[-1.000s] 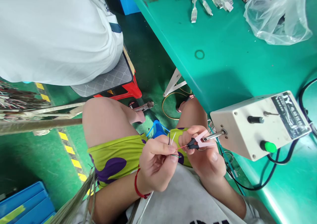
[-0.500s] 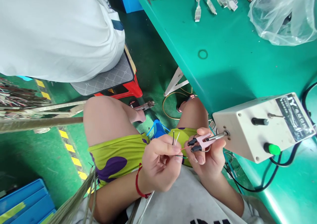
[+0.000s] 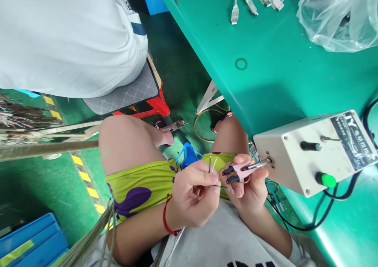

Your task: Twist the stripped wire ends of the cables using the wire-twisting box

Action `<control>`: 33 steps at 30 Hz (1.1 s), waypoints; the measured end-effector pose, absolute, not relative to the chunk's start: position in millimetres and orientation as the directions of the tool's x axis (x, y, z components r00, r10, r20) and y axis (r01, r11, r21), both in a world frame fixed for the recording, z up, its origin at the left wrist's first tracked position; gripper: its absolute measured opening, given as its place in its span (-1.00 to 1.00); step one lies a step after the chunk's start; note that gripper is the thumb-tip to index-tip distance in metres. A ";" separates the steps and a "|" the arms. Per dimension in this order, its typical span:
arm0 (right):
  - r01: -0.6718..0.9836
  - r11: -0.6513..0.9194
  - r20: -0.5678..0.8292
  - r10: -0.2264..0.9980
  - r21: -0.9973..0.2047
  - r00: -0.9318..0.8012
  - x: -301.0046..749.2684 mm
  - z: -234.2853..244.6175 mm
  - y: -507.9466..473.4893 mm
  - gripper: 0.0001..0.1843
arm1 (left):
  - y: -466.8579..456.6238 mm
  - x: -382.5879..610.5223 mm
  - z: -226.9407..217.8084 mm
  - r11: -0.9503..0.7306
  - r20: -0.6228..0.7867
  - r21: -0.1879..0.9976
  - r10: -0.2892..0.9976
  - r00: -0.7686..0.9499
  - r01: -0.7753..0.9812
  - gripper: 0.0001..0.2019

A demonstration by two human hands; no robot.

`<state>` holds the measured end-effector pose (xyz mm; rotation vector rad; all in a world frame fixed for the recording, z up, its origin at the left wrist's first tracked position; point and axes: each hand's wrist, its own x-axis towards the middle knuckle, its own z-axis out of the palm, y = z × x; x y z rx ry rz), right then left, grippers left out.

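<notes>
My left hand [image 3: 196,194] is closed in a pinch on the thin wires of a cable. A black wire and a white wire [image 3: 214,165] stick up from the pinch, while a red wire and a green wire [image 3: 221,187] point right. The red wire reaches the black tips of a pink clip [image 3: 241,171]. This clip sits on the metal shaft [image 3: 261,163] of a beige machine box [image 3: 283,156]. My right hand [image 3: 251,190] curls around the clip from behind and below; its inner fingertips are partly hidden.
The box, with a green knob [image 3: 329,180], stands on the green table [image 3: 265,74]. USB cables [image 3: 248,3] and a clear plastic bag [image 3: 339,19] lie farther up. A person in white [image 3: 71,38] sits at left on a red stool [image 3: 159,103]. Grey cables [image 3: 91,239] hang at lower left.
My left hand has shifted slightly right with the wires, closer to the clip's black tips. My right hand stays at the clip.
</notes>
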<state>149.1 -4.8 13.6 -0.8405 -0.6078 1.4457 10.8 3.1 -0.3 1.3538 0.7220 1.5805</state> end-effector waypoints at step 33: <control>-0.540 -0.202 -0.215 0.976 -0.817 -0.041 140.7 -0.4 -10.4 -0.47 | -0.1 6.3 -6.5 -0.412 0.431 0.879 0.902 0.033 -0.239 -0.79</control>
